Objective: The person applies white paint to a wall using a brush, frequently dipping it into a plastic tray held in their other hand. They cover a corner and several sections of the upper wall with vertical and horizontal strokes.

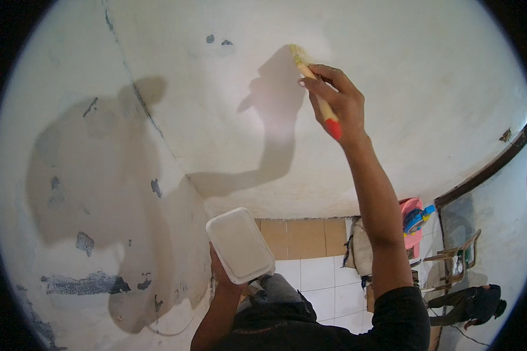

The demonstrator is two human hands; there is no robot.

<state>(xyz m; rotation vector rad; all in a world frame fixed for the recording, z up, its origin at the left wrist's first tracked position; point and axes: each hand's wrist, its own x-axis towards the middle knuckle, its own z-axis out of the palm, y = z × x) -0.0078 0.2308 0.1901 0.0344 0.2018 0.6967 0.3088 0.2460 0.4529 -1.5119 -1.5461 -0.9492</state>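
Note:
My right hand (346, 104) is closed around the wooden handle of a paintbrush (304, 68) with a red end. The brush's pale bristles meet the off-white wall (392, 76) near the upper middle. Low in the view, my left hand (221, 274) supports a white rectangular plastic tub (225, 214) from its left and underneath. Off-white paint shows inside the tub, which is tilted a little. Part of the left hand's fingers is hidden under the tub. My arm casts a shadow on the wall left of the brush.
A wall corner runs down the left, and the side wall has grey bare patches (88, 284). Brown cardboard (304, 238) lies along the wall's foot on white floor tiles (316, 272). To the right are a sack (362, 248), a pink plastic item (411, 206), a chair (461, 257) and another person (474, 305).

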